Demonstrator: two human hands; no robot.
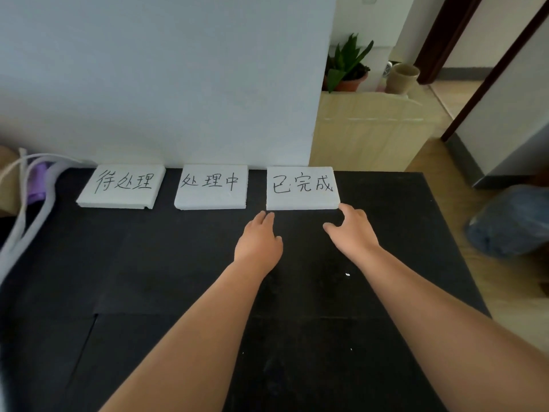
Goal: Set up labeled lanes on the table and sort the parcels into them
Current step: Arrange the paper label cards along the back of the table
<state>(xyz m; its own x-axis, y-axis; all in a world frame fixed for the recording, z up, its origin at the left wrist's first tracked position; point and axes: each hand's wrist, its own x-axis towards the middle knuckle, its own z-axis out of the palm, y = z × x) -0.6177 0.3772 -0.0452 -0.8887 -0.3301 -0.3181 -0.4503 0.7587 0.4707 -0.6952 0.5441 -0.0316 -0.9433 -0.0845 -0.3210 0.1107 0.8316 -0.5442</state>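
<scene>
Reaching forward across the black table (148, 263), both hands closed in on the near edge of the 已完成 board (302, 188), the white slab that served as the landmark for everything else. That board lay flat with its long axis running left to right, its far edge close against the wall (178, 84). The 处理中 board (211, 187) sat just to its left across a narrow gap, and the 待处理 board (121, 185) lay further left again, in the same row. The left hand (258, 239) was at the landmark board's near left corner, its fingers (267, 217) extended and holding nothing, the tips just short of the edge; whether they touched it could not be told. The right hand (353, 230) was at the near right corner, relaxed and loosely spread, one fingertip (344, 208) seemingly against the corner and the thumb held apart toward the middle. The board thus lay straight ahead of both sets of fingertips, with each hand about equally near. This looked like a last squaring of the third label, so any nudge would have needed equal pressure at both corners to keep the slab from skewing. No parcel showed anywhere around the board
</scene>
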